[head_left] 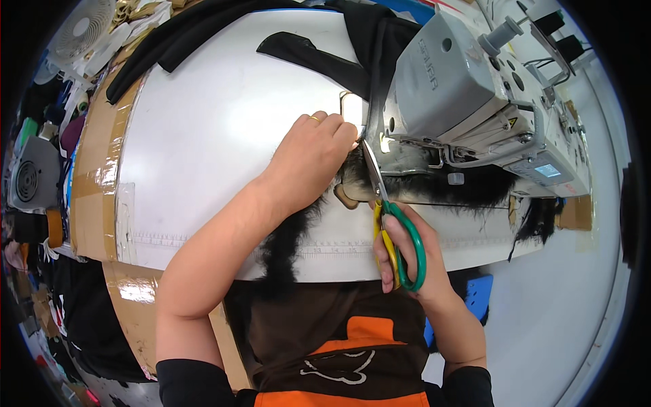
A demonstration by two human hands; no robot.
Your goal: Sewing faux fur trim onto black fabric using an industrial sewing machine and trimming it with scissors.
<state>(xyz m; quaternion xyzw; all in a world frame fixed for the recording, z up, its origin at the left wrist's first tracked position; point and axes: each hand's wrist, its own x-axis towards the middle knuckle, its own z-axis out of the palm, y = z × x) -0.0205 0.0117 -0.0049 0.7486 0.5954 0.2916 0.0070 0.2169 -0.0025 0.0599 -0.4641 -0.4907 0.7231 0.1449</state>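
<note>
My right hand (413, 247) grips a pair of scissors (371, 166) with one green and one yellow handle. The blades point away from me, their tips beside the fingertips of my left hand (316, 157). That hand, with a ring on one finger, is closed in a pinch at the edge of a strip of black fur trim (279, 247). The trim runs under my left wrist and down over the table's near edge; what lies between the fingertips is mostly hidden. More black fur (475, 186) lies to the right, below the sewing machine's head.
A grey-and-white sewing machine (454, 81) stands close on the right. Black fabric (380, 41) drapes across the far side of the white table (203, 102). Taped cardboard (95, 183) borders the table's left. A fan (81, 30) and heaped materials sit farther left.
</note>
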